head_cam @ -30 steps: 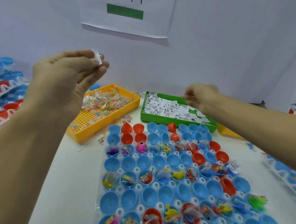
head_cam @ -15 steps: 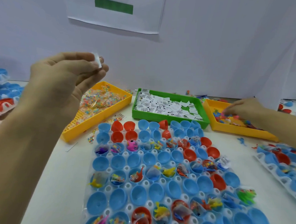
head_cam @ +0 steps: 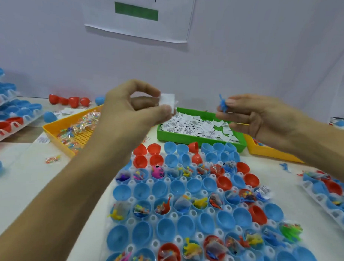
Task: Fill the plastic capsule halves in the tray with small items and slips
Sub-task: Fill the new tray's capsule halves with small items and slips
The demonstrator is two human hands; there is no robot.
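Note:
A clear tray (head_cam: 192,213) of blue and red capsule halves lies in front of me; some halves hold small toys and slips, others are bare inside. My left hand (head_cam: 135,107) is raised above the tray's far end and pinches a folded white slip (head_cam: 167,101) between thumb and fingertips. My right hand (head_cam: 257,117) is raised opposite it, holding a small blue toy figure (head_cam: 222,105) at its fingertips. The two hands are a short gap apart, over the green tray of slips (head_cam: 198,138).
A yellow tray (head_cam: 69,134) with small wrapped packets stands at the left, another yellow tray (head_cam: 268,151) at the right behind my wrist. Stacked capsule trays (head_cam: 7,116) sit far left, another filled tray (head_cam: 327,192) at the right edge. Loose red capsule halves (head_cam: 69,100) lie by the wall.
My right hand has left the right yellow tray and come up toward the centre with a blue toy. My left hand, still holding the slip, has moved right toward it.

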